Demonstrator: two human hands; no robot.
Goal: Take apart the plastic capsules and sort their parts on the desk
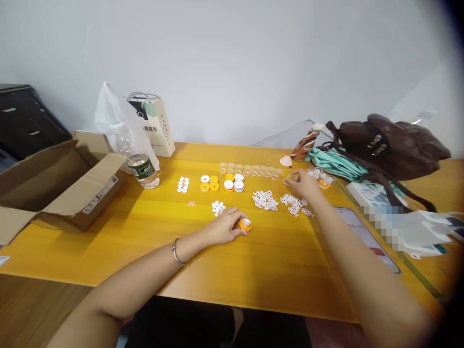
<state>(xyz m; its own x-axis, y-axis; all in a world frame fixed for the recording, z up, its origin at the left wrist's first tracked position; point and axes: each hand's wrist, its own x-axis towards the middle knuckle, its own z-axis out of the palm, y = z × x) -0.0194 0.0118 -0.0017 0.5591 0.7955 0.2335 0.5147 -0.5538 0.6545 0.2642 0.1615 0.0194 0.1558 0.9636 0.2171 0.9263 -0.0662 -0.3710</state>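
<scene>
My left hand [225,225] rests on the yellow table [152,241], its fingers curled round a small orange disc with a white centre [245,224]. My right hand [302,183] reaches far across and pinches a small clear cap [289,181] at the end of a row of clear caps [248,169]. Between my hands lie two heaps of white cut-out pieces [266,200] [294,203]. Orange and white discs [222,182] sit in short stacks further back. A cluster of small white round parts [218,208] lies just behind my left hand.
An open cardboard box [54,186] fills the left end. A water bottle [139,162], a plastic bag and a paper bag [156,126] stand behind. At right are a brown leather bag [393,142], teal cloth [335,164], a phone [366,237] and papers.
</scene>
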